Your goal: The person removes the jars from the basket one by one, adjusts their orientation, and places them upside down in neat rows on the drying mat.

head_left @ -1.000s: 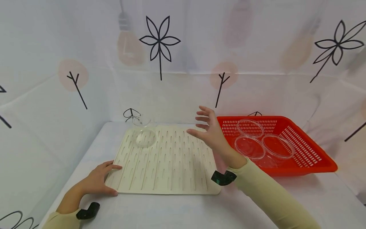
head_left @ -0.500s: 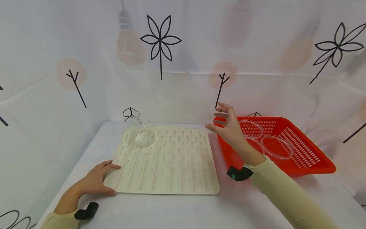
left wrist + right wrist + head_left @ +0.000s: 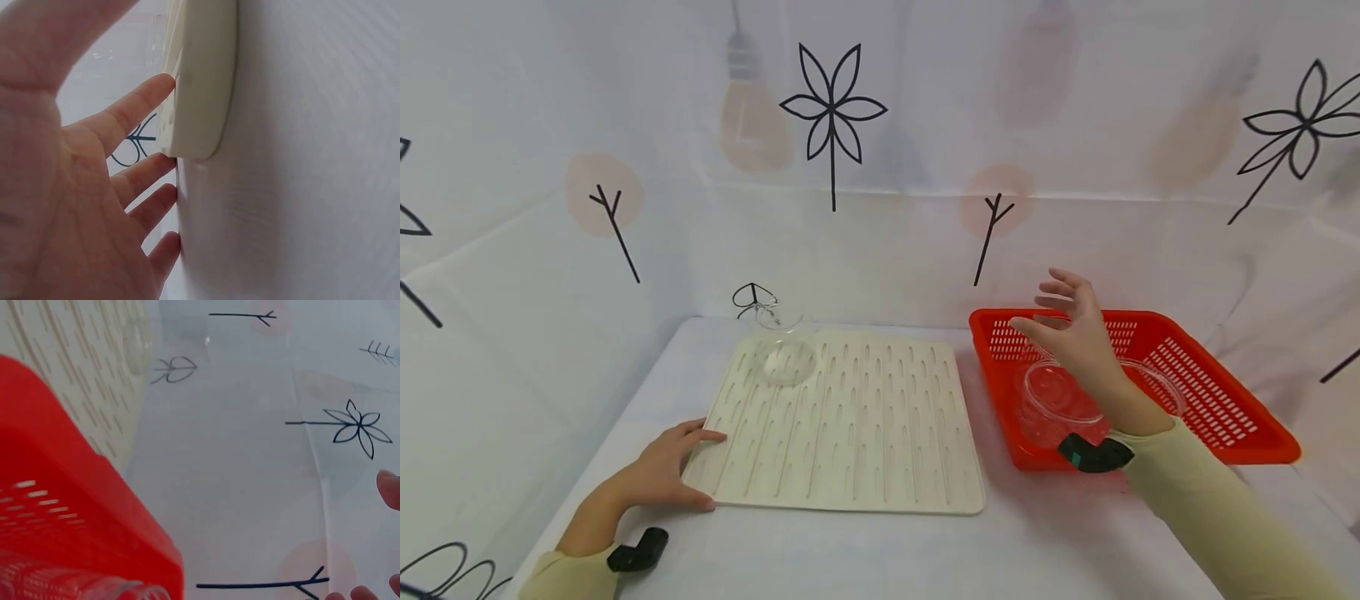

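Observation:
My left hand rests at the near left corner of a cream ribbed mat, its index fingertip touching the edge in the left wrist view. At the mat's far left stands a clear glass-like cup, its walls hard to make out. Above the red perforated basket is my right hand, fingers loosely spread and holding nothing. Several clear round cups lie inside; one cup is below the hand, another cup is partly behind the wrist, and the hand mostly covers a third.
A white cloth covers the table under mat and basket. Behind rises a white patterned fabric backdrop, with a side panel on the left. The basket's raised rim stands right of the mat, a narrow strip of cloth between them.
My right hand has moved rightward from over the mat's right side to above the basket, still holding nothing. My left hand stays at the mat corner. The view shifts slightly.

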A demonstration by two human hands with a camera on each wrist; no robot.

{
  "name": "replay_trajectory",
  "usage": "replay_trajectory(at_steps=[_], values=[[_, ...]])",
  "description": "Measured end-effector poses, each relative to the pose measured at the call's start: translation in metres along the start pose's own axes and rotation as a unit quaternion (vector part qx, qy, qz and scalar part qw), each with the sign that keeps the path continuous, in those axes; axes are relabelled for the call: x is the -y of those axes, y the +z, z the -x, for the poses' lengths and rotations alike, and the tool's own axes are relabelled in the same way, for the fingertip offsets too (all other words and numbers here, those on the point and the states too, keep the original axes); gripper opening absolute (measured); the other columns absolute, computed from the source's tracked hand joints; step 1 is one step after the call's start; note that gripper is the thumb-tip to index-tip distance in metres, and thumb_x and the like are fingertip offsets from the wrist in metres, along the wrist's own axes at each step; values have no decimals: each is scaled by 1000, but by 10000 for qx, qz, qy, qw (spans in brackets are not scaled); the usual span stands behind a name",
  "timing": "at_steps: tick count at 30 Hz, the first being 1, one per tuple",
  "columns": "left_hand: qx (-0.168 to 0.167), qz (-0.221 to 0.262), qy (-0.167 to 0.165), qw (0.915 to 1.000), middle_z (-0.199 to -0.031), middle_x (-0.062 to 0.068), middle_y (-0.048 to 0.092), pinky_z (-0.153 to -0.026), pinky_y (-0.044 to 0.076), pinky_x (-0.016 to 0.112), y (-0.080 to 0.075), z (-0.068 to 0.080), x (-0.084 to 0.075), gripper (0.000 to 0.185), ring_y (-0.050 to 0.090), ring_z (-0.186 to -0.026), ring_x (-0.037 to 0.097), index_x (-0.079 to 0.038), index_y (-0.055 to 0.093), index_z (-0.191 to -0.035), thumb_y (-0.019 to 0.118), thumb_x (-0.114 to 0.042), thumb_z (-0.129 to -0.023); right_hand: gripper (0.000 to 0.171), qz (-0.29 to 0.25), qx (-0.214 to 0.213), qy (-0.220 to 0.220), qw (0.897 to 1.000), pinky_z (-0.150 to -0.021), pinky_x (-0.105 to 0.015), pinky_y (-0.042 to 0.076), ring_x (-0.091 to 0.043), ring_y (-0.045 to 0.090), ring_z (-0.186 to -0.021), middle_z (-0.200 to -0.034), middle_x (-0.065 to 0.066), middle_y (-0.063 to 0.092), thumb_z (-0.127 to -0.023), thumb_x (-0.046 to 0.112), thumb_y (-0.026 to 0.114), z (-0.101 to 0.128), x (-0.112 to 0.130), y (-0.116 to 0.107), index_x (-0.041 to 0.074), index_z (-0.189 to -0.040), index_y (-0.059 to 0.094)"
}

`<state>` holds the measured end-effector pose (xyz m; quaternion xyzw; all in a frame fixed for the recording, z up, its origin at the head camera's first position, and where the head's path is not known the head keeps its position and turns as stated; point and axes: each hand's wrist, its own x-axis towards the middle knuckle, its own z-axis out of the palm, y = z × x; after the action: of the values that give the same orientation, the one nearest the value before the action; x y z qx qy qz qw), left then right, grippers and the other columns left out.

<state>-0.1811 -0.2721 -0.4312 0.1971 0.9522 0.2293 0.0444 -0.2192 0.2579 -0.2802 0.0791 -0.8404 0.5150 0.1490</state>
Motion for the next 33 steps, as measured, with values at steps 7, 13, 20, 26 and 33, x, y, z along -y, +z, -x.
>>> replay_trajectory(at_steps=[7,13,20,26,33], values=[[-46,-39,24,10000,-133,31,38,-89,33,64,1,-1,0,88,37,-118,50,-11,55,-123,83,-55,-53,78,332,-99,123,9993,-76,-11,45,-34,39,-121,-137,-15,34,-86,25,67,-1,-11,-25,16,-146,17],[-45,-17,71,10000,-133,31,37,-89,33,64,0,-1,0,87,37,-118,50,-12,55,-124,84,-54,-54,80,471,-104,318,9983,-71,-9,45,-34,38,-122,-139,-15,31,-87,28,66,-2,-23,-41,16,-147,15],[-23,-40,101,9999,-133,31,37,-89,34,63,0,-1,1,87,37,-118,49,-11,54,-124,84,-53,-54,81,613,-104,515,9967,-69,-10,45,-34,35,-121,-140,-17,30,-86,34,66,-3,-29,-56,21,-148,15],[-22,-23,74,10000,-133,32,37,-89,33,63,0,0,-1,86,37,-118,50,-12,54,-124,84,-53,-54,82,845,-97,585,9947,-65,-8,43,-36,35,-120,-140,-19,30,-85,38,66,-6,-40,-70,23,-148,15],[-7,-30,20,10000,-133,32,37,-90,33,64,0,0,-2,87,36,-118,50,-11,54,-124,84,-54,-54,78,1105,71,474,9927,-66,-8,43,-34,37,-120,-140,-20,31,-87,34,65,-12,-60,-91,24,-148,17]])
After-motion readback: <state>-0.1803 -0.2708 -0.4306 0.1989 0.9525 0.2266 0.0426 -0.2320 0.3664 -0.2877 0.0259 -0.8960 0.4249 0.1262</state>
